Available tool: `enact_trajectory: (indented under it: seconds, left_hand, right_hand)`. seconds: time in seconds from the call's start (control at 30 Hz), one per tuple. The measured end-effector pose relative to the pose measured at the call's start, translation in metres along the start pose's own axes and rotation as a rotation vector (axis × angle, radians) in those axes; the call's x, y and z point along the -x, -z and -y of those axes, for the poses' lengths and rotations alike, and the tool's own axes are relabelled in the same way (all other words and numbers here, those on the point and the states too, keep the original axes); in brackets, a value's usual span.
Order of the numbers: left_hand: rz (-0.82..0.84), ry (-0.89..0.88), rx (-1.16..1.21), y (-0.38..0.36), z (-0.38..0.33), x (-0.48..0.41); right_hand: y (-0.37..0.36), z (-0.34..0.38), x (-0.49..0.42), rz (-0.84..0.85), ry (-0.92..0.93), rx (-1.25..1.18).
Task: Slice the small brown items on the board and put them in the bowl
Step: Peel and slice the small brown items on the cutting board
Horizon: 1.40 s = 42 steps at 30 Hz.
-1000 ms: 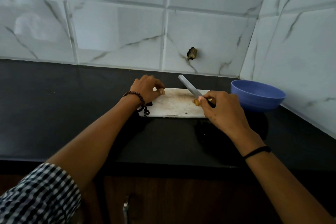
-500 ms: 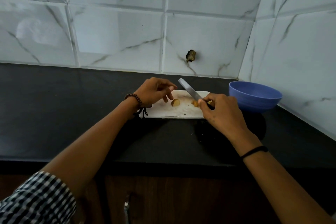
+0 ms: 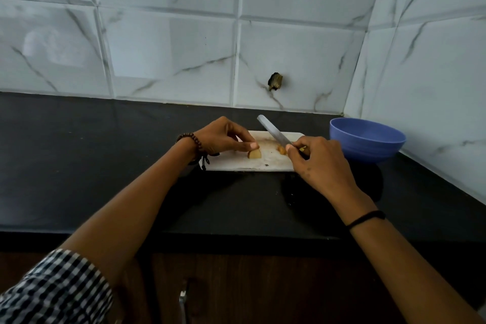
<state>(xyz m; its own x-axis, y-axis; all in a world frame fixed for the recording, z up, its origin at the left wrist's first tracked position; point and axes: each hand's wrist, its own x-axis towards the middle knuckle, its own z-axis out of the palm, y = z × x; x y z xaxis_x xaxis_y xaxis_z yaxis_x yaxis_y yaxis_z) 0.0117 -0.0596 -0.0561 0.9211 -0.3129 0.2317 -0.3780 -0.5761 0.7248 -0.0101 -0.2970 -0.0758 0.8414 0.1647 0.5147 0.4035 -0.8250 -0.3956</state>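
Frame centre: L hand pinches a brown piece w/ fingertips, piece resting on the white board. R hand grips the knife, blade slanting up-left over the board. Another small bit lies just beside the R thumb. Blue bowl sits centre-right, near the board's right end.

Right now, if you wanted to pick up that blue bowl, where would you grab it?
Probably the near rim of the blue bowl, pinched from above and the front: it stands upright and open, and the tiled wall crowds its right and far sides.
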Motion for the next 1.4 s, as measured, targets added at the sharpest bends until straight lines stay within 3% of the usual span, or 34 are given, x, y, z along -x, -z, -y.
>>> enact_trajectory:
  seconds: [0.2,0.47,0.6,0.73,0.9,1.4]
  left_hand:
    - [0.117,0.036,-0.109,-0.003,-0.002,0.001]
    - [0.156,-0.012,-0.036,0.004,-0.004,0.009]
    - [0.102,-0.024,-0.034,0.002,-0.003,0.008]
    - [-0.008,-0.019,-0.047,-0.001,-0.001,0.007]
    - [-0.081,0.006,-0.094,-0.004,-0.002,0.005]
    - [-0.093,0.036,-0.15,-0.003,0.0,0.001]
  right_hand:
    - [0.002,0.003,0.002,0.012,-0.007,0.006]
    - [0.011,0.013,0.01,0.036,-0.027,-0.079]
    - [0.017,0.022,0.015,0.064,-0.07,-0.153]
    - [0.015,0.032,0.021,0.201,-0.119,-0.206]
    - [0.01,0.042,0.02,0.23,-0.108,-0.131]
    - [0.015,0.066,0.019,0.279,-0.076,0.123]
